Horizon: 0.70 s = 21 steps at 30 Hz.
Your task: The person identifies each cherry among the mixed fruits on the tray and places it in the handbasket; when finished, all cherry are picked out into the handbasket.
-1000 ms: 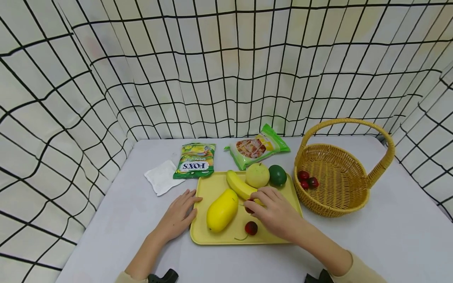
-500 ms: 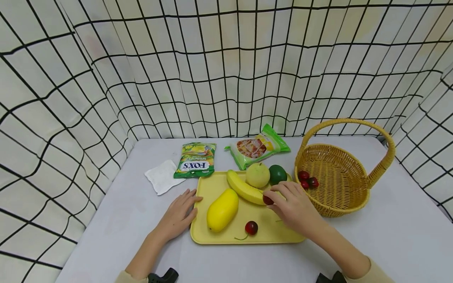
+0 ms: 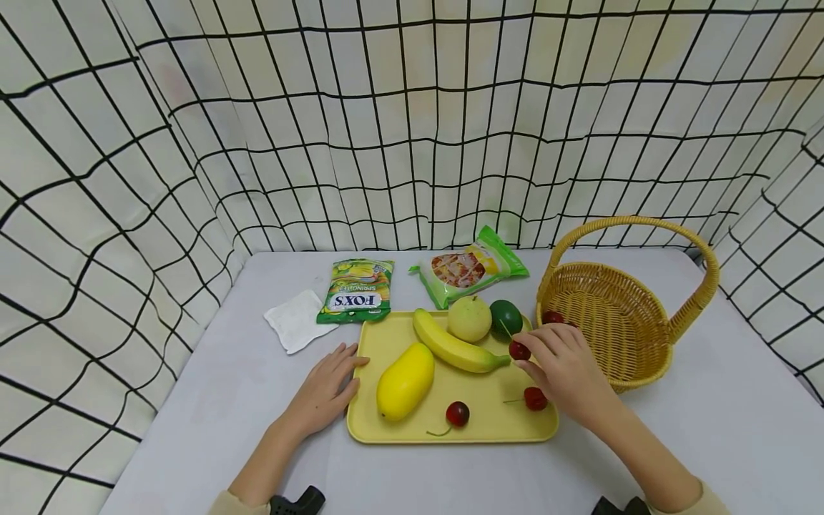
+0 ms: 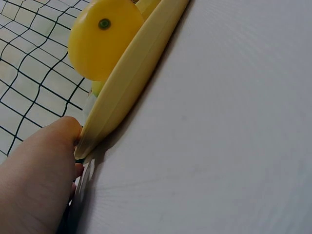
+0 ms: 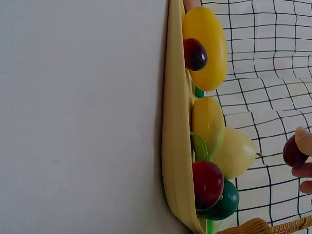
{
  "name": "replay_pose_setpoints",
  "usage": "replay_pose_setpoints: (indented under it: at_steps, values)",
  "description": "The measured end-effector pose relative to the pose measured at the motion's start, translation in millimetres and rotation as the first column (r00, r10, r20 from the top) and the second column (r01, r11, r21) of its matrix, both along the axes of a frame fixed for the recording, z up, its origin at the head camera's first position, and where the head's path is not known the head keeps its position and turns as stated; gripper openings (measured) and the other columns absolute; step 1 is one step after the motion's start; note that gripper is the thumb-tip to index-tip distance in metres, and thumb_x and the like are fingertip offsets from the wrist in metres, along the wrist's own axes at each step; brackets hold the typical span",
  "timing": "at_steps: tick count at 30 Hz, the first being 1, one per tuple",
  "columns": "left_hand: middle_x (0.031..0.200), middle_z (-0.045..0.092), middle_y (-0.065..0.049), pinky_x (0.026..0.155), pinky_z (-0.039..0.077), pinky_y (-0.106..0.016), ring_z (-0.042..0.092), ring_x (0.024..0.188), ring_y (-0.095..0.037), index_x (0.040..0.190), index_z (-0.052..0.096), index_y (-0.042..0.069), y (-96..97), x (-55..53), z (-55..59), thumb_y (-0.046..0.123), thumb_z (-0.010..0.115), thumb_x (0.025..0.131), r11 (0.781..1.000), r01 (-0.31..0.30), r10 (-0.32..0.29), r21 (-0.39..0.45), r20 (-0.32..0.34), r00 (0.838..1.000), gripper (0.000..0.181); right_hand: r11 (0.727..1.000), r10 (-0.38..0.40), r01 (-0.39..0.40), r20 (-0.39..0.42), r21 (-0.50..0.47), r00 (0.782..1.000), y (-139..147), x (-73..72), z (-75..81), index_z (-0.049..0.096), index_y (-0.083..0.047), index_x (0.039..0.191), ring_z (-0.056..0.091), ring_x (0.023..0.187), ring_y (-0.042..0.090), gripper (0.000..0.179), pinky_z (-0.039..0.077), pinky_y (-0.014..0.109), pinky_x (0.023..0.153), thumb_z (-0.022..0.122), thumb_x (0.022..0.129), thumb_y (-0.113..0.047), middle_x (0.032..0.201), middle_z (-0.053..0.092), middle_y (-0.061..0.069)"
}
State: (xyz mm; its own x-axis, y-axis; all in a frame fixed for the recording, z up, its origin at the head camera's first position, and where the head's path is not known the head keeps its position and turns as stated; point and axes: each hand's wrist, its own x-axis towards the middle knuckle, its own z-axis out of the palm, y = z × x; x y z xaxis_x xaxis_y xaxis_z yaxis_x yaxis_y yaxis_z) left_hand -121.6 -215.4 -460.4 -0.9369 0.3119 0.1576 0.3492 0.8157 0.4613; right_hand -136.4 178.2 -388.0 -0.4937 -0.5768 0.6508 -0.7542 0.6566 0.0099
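My right hand [image 3: 569,368] pinches a dark red cherry [image 3: 519,350] between thumb and fingers, over the right side of the yellow tray [image 3: 496,425]. In the right wrist view that held cherry [image 5: 294,151] is up off the tray. My left hand [image 3: 325,390] rests by the tray's left edge, fingertips at the rim. On the tray lie a yellow mango [image 3: 405,381], a banana [image 3: 453,348], a pale round pear [image 3: 468,319], a dark green fruit [image 3: 506,317] and two stemmed cherries, one near the front [image 3: 458,414], the other at right [image 3: 535,398].
A wicker basket [image 3: 634,361] with a tall handle stands right of the tray, cherries [image 3: 551,317] inside partly hidden by my hand. Behind the tray lie a green candy bag [image 3: 356,291], another green snack bag [image 3: 468,270] and a white tissue [image 3: 296,320]. Black netting surrounds the table.
My right hand has moved right with the pinched cherry, from beside the banana toward the basket. The cherry at the tray's right now shows. My left hand stays put.
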Motion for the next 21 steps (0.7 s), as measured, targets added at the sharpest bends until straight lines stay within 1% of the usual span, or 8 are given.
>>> replay_pose_setpoints:
  at_steps: [8,13,16,19,21]
  values:
    - [0.144,0.035,-0.008,0.108,0.017,-0.049,0.021,0.136,-0.027,0.124,0.053,0.017,-0.3,-0.6,-1.3,0.024,0.051,0.092,1.0,-0.004,0.004,0.0,0.0,1.0,0.033,0.996,-0.077,0.076,-0.011,-0.05,0.997,15,-5.3,-1.2,0.061,-0.004,0.104,0.054,0.087,0.029,0.047,0.041,0.046,0.08,0.038,0.096,-0.044,0.09,0.062,0.009]
    - [0.144,0.034,-0.008,0.108,0.017,-0.049,0.021,0.136,-0.027,0.124,0.053,0.018,-0.3,-0.6,-1.4,0.025,0.052,0.092,1.0,-0.007,0.007,0.005,-0.001,1.0,0.033,0.991,-0.118,0.119,0.014,-0.064,0.993,25,-9.2,-1.8,0.062,-0.005,0.102,0.053,0.086,0.029,0.05,0.042,0.046,0.075,0.036,0.095,-0.048,0.088,0.062,0.008]
    - [0.145,0.034,-0.008,0.108,0.017,-0.05,0.021,0.136,-0.027,0.124,0.053,0.018,-0.5,-0.4,-1.7,0.026,0.052,0.092,1.0,-0.006,0.006,0.006,0.0,1.0,0.034,0.988,-0.134,0.136,0.032,-0.07,0.99,30,-12.1,-2.8,0.062,-0.005,0.103,0.053,0.085,0.029,0.05,0.042,0.045,0.071,0.039,0.094,-0.048,0.087,0.062,0.008]
    - [0.145,0.034,-0.008,0.108,0.017,-0.05,0.021,0.136,-0.027,0.124,0.053,0.018,-0.5,-0.4,-2.0,0.025,0.052,0.092,1.0,-0.006,0.006,0.005,-0.001,1.0,0.034,0.985,-0.155,0.159,0.057,-0.067,0.986,35,-14.6,-3.9,0.062,-0.006,0.104,0.052,0.084,0.029,0.038,0.041,0.043,0.068,0.055,0.089,-0.04,0.087,0.062,0.008]
    - [0.144,0.034,-0.008,0.108,0.017,-0.05,0.021,0.136,-0.027,0.124,0.053,0.018,-0.4,-0.3,-1.9,0.025,0.052,0.092,1.0,-0.007,0.007,0.007,0.0,1.0,0.034,0.983,-0.171,0.176,0.073,-0.061,0.983,39,-16.2,-4.7,0.063,-0.006,0.104,0.052,0.084,0.029,0.033,0.04,0.043,0.068,0.066,0.083,-0.03,0.088,0.062,0.009]
